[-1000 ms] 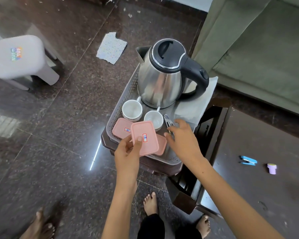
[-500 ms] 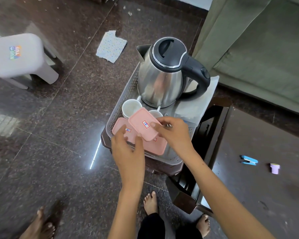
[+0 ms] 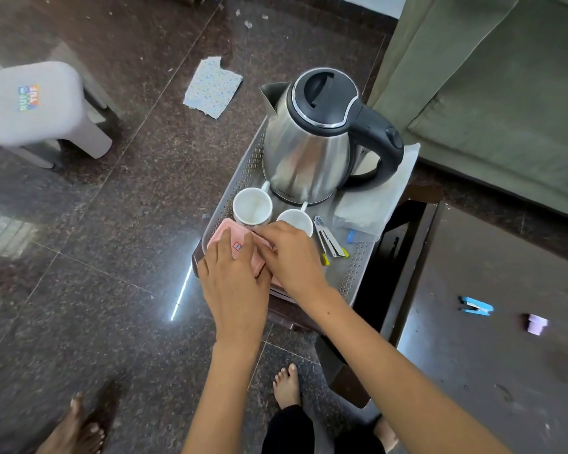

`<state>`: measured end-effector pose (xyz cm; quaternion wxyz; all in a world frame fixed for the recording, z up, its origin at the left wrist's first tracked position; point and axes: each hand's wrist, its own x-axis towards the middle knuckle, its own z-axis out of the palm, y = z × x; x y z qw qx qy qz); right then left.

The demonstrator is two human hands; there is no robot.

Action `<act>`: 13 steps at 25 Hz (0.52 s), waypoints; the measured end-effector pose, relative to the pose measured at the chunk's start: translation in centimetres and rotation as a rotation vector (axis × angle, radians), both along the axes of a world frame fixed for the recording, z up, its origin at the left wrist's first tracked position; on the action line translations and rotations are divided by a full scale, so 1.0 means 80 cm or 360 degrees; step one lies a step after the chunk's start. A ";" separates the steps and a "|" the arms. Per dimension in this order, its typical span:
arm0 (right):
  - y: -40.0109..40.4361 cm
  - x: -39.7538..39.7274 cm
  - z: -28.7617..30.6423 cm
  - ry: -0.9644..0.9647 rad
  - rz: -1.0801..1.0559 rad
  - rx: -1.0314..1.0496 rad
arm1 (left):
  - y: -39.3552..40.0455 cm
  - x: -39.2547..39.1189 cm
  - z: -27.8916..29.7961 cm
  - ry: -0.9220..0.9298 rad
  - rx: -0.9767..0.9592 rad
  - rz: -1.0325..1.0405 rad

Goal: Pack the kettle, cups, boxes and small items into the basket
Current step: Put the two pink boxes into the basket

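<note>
A grey perforated basket (image 3: 358, 273) rests on a dark stool. A steel kettle (image 3: 312, 149) with a black lid and handle stands at its far end. Two white cups (image 3: 252, 206) (image 3: 294, 219) sit in front of the kettle. Pink boxes (image 3: 248, 253) are stacked in the basket's near left corner. My left hand (image 3: 235, 283) and my right hand (image 3: 292, 257) both press on the top pink box. A silver stapler (image 3: 328, 239) lies in the basket to the right of my hands. White paper (image 3: 374, 204) lines the basket's right side.
On the dark table at right lie a blue stapler (image 3: 476, 306) and a small purple item (image 3: 536, 323). A grey plastic stool (image 3: 36, 109) stands at far left. A patterned cloth scrap (image 3: 212, 86) lies on the floor. A green sofa (image 3: 489, 77) fills the upper right. Bare feet stand below.
The pink box that was held tilted above the basket now lies flat on the stack at the near left corner. Both hands have come down onto it.
</note>
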<state>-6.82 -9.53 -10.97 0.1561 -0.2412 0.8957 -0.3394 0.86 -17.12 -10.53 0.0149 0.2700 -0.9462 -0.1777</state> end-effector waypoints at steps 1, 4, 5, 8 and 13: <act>0.006 0.004 -0.002 -0.0021 -0.0067 -0.0119 | 0.000 -0.002 -0.002 -0.0007 -0.0004 -0.0006; 0.039 0.017 -0.012 0.0048 -0.0416 -0.0264 | -0.002 -0.006 -0.007 -0.0009 -0.0002 0.0007; 0.054 0.023 -0.014 0.0068 -0.0512 -0.0232 | -0.002 -0.007 -0.010 0.0002 -0.0012 0.0009; 0.089 0.039 -0.017 0.0061 -0.0647 -0.0046 | -0.001 -0.008 -0.014 0.0025 -0.0056 0.0029; 0.093 0.048 -0.027 -0.0021 -0.0449 0.0235 | -0.002 -0.003 -0.016 0.0072 -0.0091 0.0029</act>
